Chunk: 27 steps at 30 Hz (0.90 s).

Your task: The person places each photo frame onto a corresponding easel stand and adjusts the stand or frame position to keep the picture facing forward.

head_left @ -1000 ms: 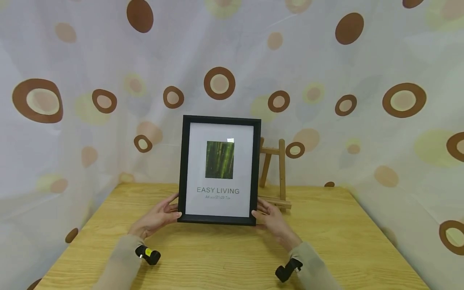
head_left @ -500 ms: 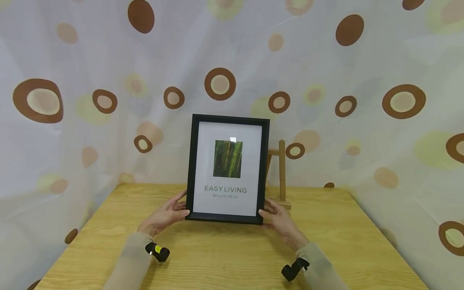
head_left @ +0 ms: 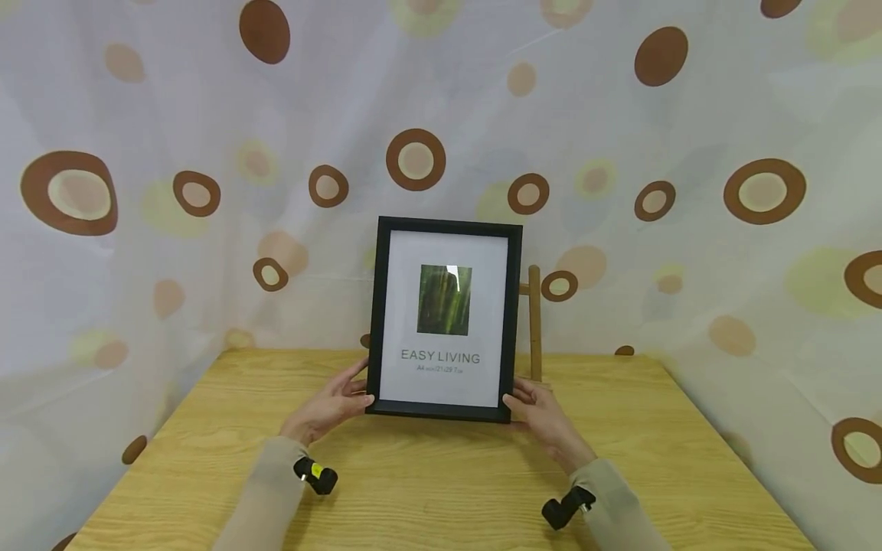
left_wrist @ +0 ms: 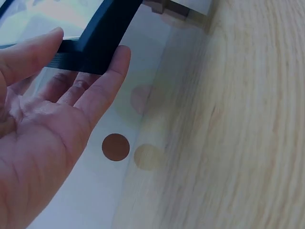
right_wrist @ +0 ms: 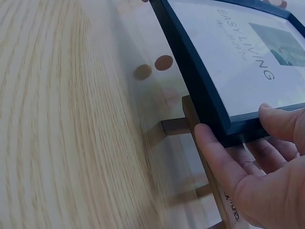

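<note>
A black-bordered picture frame (head_left: 444,317) is held upright, leaning slightly back, in the middle of the head view. Its white insert bears a small green picture and the words EASY LIVING. My left hand (head_left: 327,411) grips the lower left corner, thumb on the front border and fingers behind and under. On the lower right corner my right hand (head_left: 547,419) has the same kind of grip. Behind the frame stands a wooden easel (head_left: 535,325), mostly hidden. From the right wrist, an easel bar (right_wrist: 212,171) shows close by the frame's corner; whether they touch I cannot tell.
Below lies a light wood-grain table (head_left: 427,490). A white curtain (head_left: 592,115) with brown and beige circles hangs behind the table and along both sides. Each wrist carries a small black camera (head_left: 315,475).
Both hands have carried the picture frame to the right and slightly up. It now covers most of the easel, which showed more one second ago.
</note>
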Tool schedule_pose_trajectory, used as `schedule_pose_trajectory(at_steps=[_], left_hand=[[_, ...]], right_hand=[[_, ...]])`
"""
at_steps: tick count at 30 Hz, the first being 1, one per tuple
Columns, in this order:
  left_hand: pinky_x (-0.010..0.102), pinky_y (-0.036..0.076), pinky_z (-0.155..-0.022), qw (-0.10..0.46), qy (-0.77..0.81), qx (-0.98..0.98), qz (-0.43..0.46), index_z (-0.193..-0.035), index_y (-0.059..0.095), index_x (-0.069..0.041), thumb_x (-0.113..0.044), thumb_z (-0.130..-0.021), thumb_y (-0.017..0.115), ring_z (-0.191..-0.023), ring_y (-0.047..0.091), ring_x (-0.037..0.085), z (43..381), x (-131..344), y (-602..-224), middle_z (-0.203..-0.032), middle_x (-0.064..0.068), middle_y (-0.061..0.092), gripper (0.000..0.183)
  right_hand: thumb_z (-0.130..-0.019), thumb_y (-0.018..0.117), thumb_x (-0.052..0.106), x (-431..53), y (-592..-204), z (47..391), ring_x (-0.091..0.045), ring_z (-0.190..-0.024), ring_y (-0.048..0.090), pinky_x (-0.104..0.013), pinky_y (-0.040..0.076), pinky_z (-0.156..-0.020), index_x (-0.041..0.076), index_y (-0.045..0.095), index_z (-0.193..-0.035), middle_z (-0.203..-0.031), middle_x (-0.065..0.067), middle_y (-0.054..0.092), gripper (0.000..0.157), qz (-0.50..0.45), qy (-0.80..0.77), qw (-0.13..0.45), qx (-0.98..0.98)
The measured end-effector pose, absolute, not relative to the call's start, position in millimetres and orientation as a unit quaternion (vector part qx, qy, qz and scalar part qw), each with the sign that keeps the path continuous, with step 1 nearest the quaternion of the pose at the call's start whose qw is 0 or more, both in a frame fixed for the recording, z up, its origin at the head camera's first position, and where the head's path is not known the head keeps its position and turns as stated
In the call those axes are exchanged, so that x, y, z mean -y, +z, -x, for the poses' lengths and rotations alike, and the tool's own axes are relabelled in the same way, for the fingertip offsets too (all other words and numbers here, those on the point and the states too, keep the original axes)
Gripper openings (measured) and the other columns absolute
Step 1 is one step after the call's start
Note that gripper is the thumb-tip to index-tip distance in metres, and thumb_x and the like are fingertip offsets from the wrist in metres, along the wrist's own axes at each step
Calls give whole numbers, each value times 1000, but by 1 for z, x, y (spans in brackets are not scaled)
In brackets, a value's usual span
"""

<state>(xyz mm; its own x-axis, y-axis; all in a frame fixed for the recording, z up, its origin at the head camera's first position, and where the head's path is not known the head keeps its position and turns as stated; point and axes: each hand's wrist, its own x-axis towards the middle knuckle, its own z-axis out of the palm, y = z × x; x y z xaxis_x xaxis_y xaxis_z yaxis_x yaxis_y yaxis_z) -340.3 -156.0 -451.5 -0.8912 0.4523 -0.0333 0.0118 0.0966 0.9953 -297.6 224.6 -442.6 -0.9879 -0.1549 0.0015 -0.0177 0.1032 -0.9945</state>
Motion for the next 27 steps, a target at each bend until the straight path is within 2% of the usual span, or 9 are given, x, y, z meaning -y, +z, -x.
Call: schedule_pose_trajectory(at_steps=[5, 10, 15, 20, 27], left_hand=[[57, 33, -113, 162, 652, -722, -167, -158, 16, -27, -11, -94, 64, -139, 37, 42, 344, 146, -450, -156, 25, 25, 82], [55, 39, -110, 153, 644, -731, -165, -158, 18, -27, -10, -94, 64, -138, 38, 42, 344, 136, -448, -156, 25, 25, 81], [49, 45, -106, 147, 637, -738, -166, -158, 19, -24, -8, -94, 64, -137, 39, 40, 346, 125, -447, -156, 23, 29, 80], [42, 51, -99, 144, 633, -740, -177, -158, 20, -19, -5, -93, 64, -131, 45, 36, 351, 117, -447, -150, 21, 37, 79], [37, 55, -93, 121, 636, -740, -181, -155, 27, -8, -6, -93, 64, -125, 51, 32, 357, 106, -449, -144, 23, 46, 72]], right_hand=[[-102, 51, 11, -233, -443, 300, -41, -133, 45, -47, 54, -93, -7, 21, -152, -154, -31, 29, 61, 51, -659, 41, -749], [-102, 51, 12, -241, -446, 299, -43, -139, 36, -48, 52, -96, -5, 19, -154, -156, -29, 25, 63, 39, -659, 43, -750], [-103, 50, 14, -250, -448, 297, -40, -139, 35, -51, 51, -98, -5, 18, -154, -156, -29, 24, 63, 41, -661, 36, -749], [-103, 51, 15, -257, -450, 296, -34, -135, 42, -52, 50, -99, -2, 23, -154, -155, -26, 30, 61, 38, -667, 28, -744], [-103, 51, 18, -266, -453, 300, -27, -135, 43, -36, 54, -92, 0, 23, -154, -155, -22, 33, 61, 35, -664, 15, -746]])
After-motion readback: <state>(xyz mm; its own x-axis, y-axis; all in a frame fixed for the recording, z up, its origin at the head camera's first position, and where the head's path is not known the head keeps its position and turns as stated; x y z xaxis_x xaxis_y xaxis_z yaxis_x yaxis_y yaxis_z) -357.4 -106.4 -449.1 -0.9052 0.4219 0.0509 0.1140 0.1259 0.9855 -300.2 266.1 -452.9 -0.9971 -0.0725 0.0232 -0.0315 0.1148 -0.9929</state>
